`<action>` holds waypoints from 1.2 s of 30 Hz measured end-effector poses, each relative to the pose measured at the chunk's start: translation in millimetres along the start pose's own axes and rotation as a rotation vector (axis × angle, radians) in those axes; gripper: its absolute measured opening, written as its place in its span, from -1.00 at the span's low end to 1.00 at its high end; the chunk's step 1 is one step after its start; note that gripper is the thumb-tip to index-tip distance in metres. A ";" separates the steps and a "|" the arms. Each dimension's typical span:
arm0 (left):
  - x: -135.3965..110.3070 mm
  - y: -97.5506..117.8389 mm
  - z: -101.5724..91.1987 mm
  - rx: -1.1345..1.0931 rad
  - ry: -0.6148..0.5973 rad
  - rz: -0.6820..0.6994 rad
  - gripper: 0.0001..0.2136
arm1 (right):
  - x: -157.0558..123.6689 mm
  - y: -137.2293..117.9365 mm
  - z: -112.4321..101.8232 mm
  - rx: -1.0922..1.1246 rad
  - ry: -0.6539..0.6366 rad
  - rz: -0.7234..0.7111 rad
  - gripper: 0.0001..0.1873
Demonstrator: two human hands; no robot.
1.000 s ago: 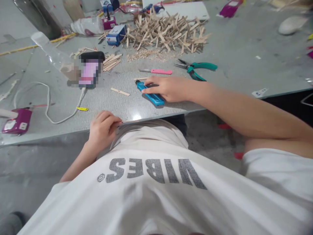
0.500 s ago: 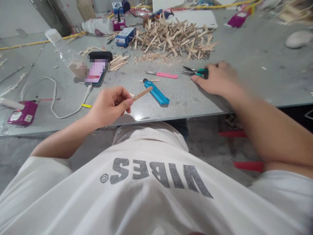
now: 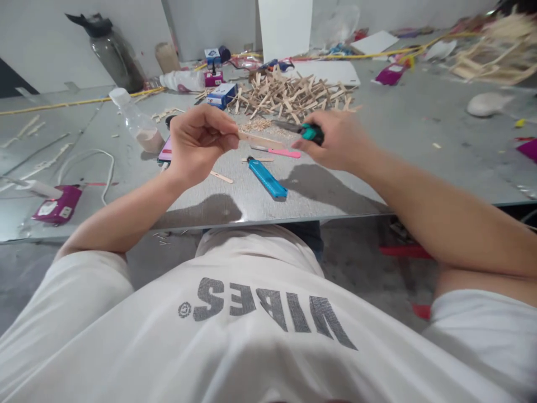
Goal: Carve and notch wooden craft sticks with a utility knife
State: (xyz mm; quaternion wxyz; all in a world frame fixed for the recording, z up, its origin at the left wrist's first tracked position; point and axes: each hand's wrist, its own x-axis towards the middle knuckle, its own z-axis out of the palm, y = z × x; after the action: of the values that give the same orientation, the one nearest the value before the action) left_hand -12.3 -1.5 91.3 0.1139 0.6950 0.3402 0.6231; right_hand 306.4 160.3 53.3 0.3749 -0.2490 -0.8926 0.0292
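Note:
My left hand [image 3: 203, 140] pinches one end of a wooden craft stick [image 3: 262, 140], holding it raised above the table with the free end pointing right. My right hand [image 3: 335, 137] is closed around the green and black handles of a pair of pliers [image 3: 309, 132]. Their dark jaws point left, close to the stick; whether they touch it I cannot tell. Under the stick lies a pink-handled knife [image 3: 284, 152]. Nearer me rests a blue utility knife [image 3: 267, 179], with a loose stick [image 3: 258, 160] by its top end. Another stick [image 3: 221, 177] lies below my left hand.
A heap of craft sticks [image 3: 293, 92] sits at the back, small wood bits in front. A blue box [image 3: 222, 95], a clear bottle [image 3: 138, 120], and a purple device [image 3: 59, 204] with a cable stand leftward. A wooden stick structure [image 3: 495, 53] is at far right.
My right hand has lifted the pliers from the table and brought them left towards the stick. My left hand has risen, and its stick has swung to point right and slightly down.

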 end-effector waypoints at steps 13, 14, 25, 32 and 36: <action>-17.5 3.2 0.8 0.097 0.082 -0.388 -0.56 | 14.3 -81.0 33.4 0.365 -0.168 -0.086 -0.29; -17.7 -0.4 0.9 0.080 0.080 -0.389 -0.55 | 12.7 -79.8 35.2 0.370 -0.158 -0.093 -0.29; -26.6 -29.2 -1.1 -0.151 0.046 -0.279 -0.63 | 8.2 -70.5 37.3 0.391 -0.162 -0.139 -0.29; -26.5 -57.9 -6.1 -0.086 -0.074 -0.024 -0.62 | 7.7 -61.9 40.7 0.357 -0.189 -0.138 -0.29; -26.1 -56.5 -11.2 0.022 -0.075 0.021 -0.59 | 8.2 -68.9 35.5 0.326 -0.259 -0.103 -0.28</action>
State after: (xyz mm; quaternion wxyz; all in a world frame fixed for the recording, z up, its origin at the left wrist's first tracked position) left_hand -41.4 21.4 40.1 0.1123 0.7227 0.3352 0.5939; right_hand 248.1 108.7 49.7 0.2933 -0.1332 -0.9284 0.1855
